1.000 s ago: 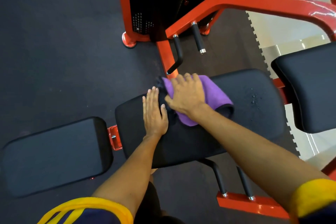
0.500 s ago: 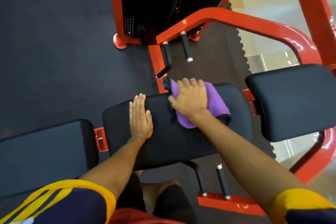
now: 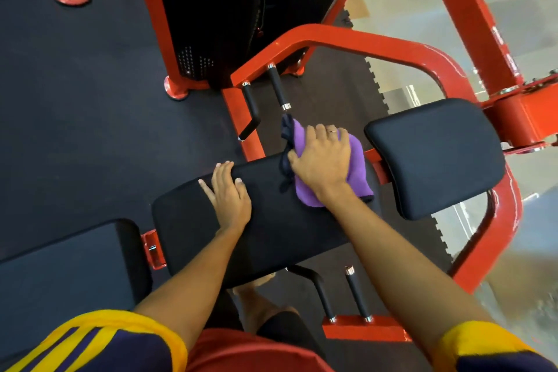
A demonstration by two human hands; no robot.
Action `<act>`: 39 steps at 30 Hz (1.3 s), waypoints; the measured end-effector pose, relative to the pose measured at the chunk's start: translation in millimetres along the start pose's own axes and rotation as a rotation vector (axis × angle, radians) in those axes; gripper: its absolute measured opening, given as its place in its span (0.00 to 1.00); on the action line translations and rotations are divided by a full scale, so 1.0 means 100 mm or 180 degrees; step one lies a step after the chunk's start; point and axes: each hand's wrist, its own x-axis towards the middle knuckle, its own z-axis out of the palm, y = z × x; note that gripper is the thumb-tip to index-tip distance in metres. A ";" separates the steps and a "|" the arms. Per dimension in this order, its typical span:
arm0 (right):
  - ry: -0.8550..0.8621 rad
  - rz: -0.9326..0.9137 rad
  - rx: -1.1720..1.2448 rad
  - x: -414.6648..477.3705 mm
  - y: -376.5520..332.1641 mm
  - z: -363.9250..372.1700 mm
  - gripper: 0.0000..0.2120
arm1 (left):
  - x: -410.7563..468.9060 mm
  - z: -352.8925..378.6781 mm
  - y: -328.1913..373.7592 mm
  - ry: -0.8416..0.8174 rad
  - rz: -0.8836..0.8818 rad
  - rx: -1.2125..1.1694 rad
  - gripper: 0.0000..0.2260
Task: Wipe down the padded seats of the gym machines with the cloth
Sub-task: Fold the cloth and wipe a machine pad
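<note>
Taking the middle seat pad (image 3: 271, 229) as our landmark, a second black pad (image 3: 434, 157) sits just off its right end and a third (image 3: 69, 266) off its left end. The red frame (image 3: 362, 39) arches over the far side. Two black handle grips (image 3: 279, 89) hang just beyond the pad's far edge, close to the cloth, and another pair (image 3: 356, 293) stands off its near edge.

The purple cloth (image 3: 357, 160) lies on the right end of the middle seat pad. Its long axis runs crosswise to the pad, and its far end spills over the far edge. Our right hand (image 3: 321, 160) covers it, fingers bent down over the fabric and gripping it. Our left hand (image 3: 231, 193) rests flat on the pad left of the cloth, fingers straight and close together, clear of the cloth.
</note>
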 end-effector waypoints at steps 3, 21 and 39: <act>-0.0392 -0.0704 0.0162 -0.15 -0.22 0.11 0.31 | 0.00 0.02 0.09 0.0010 0.0074 -0.0004 0.21; -0.0030 0.0170 0.0257 -0.96 0.52 0.05 0.41 | 0.00 0.24 0.82 -0.0337 0.1221 0.0175 0.18; 0.0194 0.1217 0.0749 -0.83 0.52 -0.01 0.38 | 0.01 0.22 0.86 -0.0309 0.1252 0.0198 0.17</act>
